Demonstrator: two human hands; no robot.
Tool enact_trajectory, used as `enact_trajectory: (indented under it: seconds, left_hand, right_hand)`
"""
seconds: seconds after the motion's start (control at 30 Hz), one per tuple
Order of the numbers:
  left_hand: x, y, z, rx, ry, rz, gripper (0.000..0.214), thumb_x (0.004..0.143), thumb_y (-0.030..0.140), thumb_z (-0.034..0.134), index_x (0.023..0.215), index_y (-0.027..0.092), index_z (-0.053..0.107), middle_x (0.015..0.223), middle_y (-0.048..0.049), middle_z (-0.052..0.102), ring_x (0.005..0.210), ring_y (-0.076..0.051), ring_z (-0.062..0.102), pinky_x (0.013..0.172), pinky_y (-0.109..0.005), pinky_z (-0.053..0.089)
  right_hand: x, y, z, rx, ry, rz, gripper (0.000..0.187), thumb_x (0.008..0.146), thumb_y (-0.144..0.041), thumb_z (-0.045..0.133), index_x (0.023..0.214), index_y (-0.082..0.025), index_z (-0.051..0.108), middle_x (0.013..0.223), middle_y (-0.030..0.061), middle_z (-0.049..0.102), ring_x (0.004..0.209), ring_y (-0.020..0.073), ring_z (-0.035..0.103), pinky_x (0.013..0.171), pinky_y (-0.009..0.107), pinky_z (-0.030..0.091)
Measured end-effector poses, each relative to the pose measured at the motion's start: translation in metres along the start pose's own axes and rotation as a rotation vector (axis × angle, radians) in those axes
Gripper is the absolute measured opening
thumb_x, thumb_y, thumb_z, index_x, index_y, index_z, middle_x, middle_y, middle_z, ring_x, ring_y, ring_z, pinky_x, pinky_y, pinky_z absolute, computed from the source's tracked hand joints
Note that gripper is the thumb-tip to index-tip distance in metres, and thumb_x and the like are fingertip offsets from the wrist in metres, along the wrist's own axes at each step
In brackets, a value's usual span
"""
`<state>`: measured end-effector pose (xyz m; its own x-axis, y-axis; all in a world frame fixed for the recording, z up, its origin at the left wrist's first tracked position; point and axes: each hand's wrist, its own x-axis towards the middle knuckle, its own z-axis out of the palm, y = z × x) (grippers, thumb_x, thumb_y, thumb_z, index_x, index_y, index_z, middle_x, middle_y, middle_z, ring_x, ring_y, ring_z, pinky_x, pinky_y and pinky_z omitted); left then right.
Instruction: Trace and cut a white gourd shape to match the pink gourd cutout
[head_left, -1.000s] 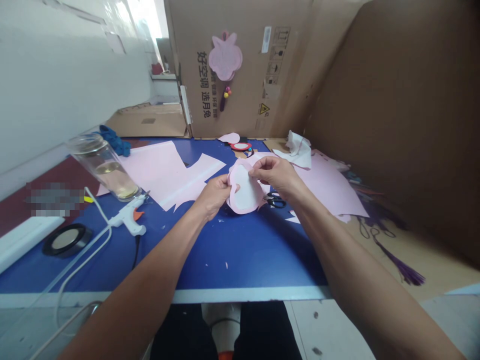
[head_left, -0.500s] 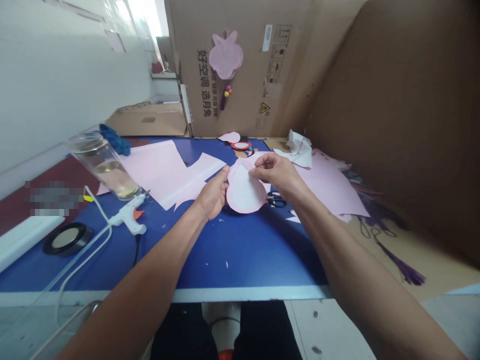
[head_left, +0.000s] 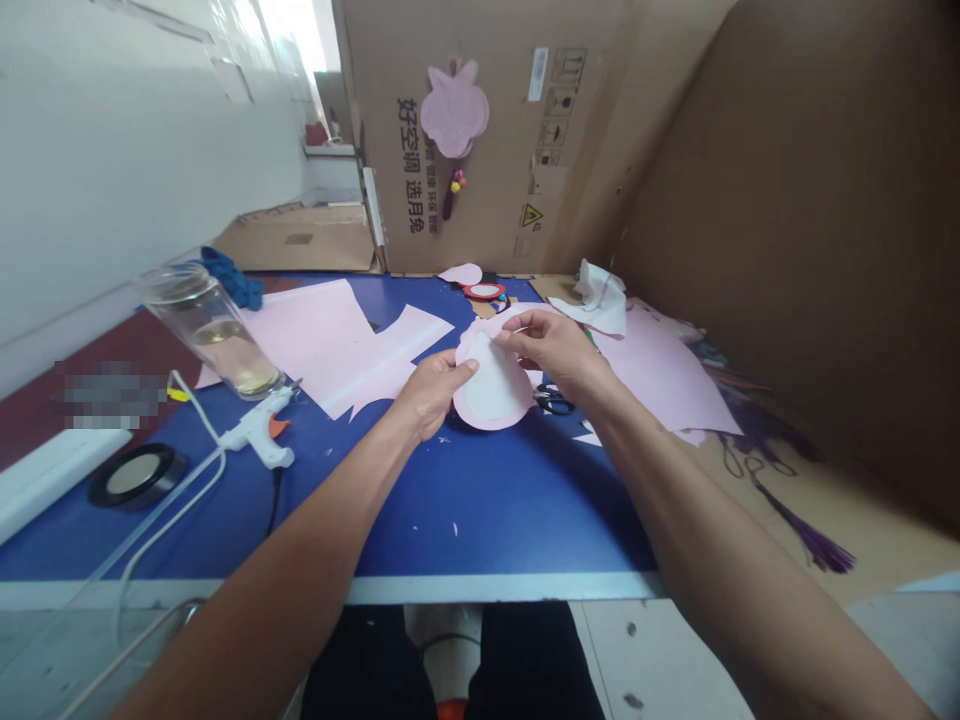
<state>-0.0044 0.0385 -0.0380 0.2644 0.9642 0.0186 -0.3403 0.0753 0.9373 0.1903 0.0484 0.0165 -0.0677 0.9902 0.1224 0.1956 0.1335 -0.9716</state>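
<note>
A rounded pink paper cutout (head_left: 491, 390) with a white inner panel is held above the blue table (head_left: 480, 510). My left hand (head_left: 431, 392) pinches its left edge, thumb on the white face. My right hand (head_left: 551, 347) pinches the upper edge with closed fingertips. Black-handled scissors (head_left: 556, 401) lie on the table just under my right wrist. Large pink sheets (head_left: 337, 345) lie to the left and pink sheets (head_left: 660, 370) to the right of the hands.
A white glue gun (head_left: 259, 435) with its cord lies at the left, beside a glass jar (head_left: 214, 335) and a black round lid (head_left: 139, 478). Cardboard walls (head_left: 787, 230) close off the back and right. A purple tassel (head_left: 810, 540) lies at the right; crumpled white paper (head_left: 604, 298) behind.
My left thumb has moved back onto the white face of the cutout after sliding along its left edge. The cutout has turned slightly and sits a little lower. My right hand has hardly moved.
</note>
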Motion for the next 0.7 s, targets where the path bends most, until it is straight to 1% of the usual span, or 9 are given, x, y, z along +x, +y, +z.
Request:
enact_trajectory:
  seconds: [0.1,0.23,0.33,0.43,0.57,0.7]
  left_hand:
    - [-0.0012,0.0011,0.0011,-0.005,-0.009,-0.005,0.03,0.079,0.034,0.088,0.098,0.012,0.08,0.088,-0.011,0.08,0.082,-0.024,0.074,0.085,-0.039,0.056]
    - [-0.0022,0.0015,0.0025,-0.004,-0.008,-0.011,0.03,0.077,0.035,0.089,0.096,0.013,0.08,0.088,-0.01,0.08,0.079,-0.022,0.073,0.082,-0.037,0.056]
    - [-0.0016,0.0004,0.0027,-0.013,-0.017,-0.015,0.033,0.077,0.039,0.09,0.095,0.013,0.08,0.089,-0.0109,0.081,0.079,-0.021,0.072,0.081,-0.036,0.055]
    - [-0.0004,-0.0013,0.0023,-0.02,0.004,-0.02,0.035,0.079,0.044,0.089,0.092,0.013,0.08,0.088,-0.012,0.08,0.078,-0.022,0.072,0.08,-0.037,0.054]
    - [-0.0001,-0.0017,0.0025,-0.022,0.034,-0.039,0.032,0.082,0.043,0.087,0.088,0.013,0.079,0.087,-0.0124,0.08,0.08,-0.023,0.073,0.081,-0.037,0.055]
    - [-0.001,0.0008,0.0037,-0.035,0.008,-0.046,0.033,0.084,0.044,0.086,0.092,0.013,0.08,0.088,-0.0124,0.08,0.081,-0.023,0.073,0.082,-0.037,0.055]
  right_hand:
    - [-0.0017,-0.0007,0.001,-0.003,-0.024,-0.024,0.03,0.073,-0.044,0.084,0.086,-0.02,0.073,0.08,0.001,0.069,0.07,0.0151,0.056,0.065,0.03,0.045]
    - [-0.0028,-0.0008,0.0013,0.004,-0.026,-0.021,0.029,0.07,-0.044,0.085,0.078,-0.019,0.072,0.073,-0.0001,0.065,0.065,0.0137,0.05,0.06,0.029,0.039]
    - [-0.0028,-0.0006,0.001,0.0,-0.028,-0.021,0.029,0.068,-0.044,0.086,0.077,-0.019,0.072,0.073,0.0007,0.066,0.065,0.0144,0.051,0.059,0.029,0.039]
    - [-0.0028,-0.0008,0.001,-0.008,-0.024,-0.017,0.03,0.067,-0.045,0.086,0.077,-0.02,0.072,0.074,0.0009,0.067,0.066,0.0148,0.053,0.06,0.029,0.039]
    - [-0.0032,-0.0013,0.0015,-0.01,-0.029,-0.014,0.03,0.067,-0.046,0.085,0.077,-0.02,0.072,0.074,0.0011,0.067,0.065,0.0148,0.052,0.059,0.03,0.04]
    - [-0.0029,-0.0012,0.0019,-0.009,-0.024,-0.019,0.029,0.067,-0.044,0.085,0.077,-0.02,0.073,0.074,0.0013,0.067,0.065,0.0144,0.051,0.06,0.03,0.039]
